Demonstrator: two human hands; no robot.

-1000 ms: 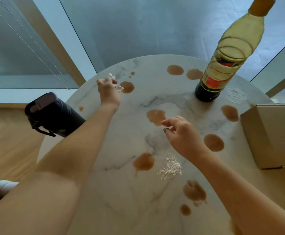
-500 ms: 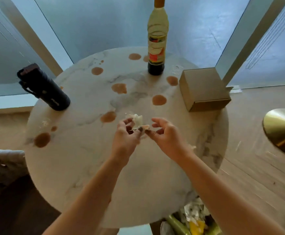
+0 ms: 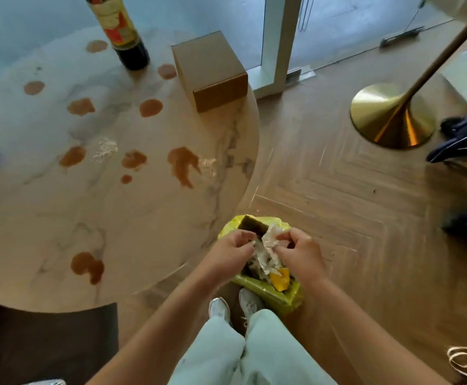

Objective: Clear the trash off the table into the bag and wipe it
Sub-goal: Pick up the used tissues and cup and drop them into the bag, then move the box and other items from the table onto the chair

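marble, round and pale with grey veins, makes up the table (image 3: 149, 245), which fills the view from nine o'clock to the centre; brown liquid stains (image 3: 183, 165) blot its glossy top in round and smeared patches, and two small heaps of white crumbs (image 3: 105, 148) lie among them. wood flooring (image 3: 351, 207) in a herringbone pattern spreads from twelve to four o'clock. a plain cardboard box (image 3: 213, 70), cube-shaped, sits at the table's edge toward twelve o'clock, just beside a glass bottle (image 3: 124, 31) with a dark base and a red label. a polished brass cone-shaped stand base (image 3: 387, 115) rests on the floor at two o'clock.

below the table's rim, near six o'clock from centre, a yellow-green plastic bag (image 3: 279, 297) lines a squarish bin, holding crumpled paper and something orange. over its mouth the left hand (image 3: 231, 252) and right hand (image 3: 300, 252) are close together, each with fingers curled, pinching a crumpled white tissue scrap (image 3: 267, 240) between them. pale trousers and white shoes (image 3: 220, 309) show at six o'clock.
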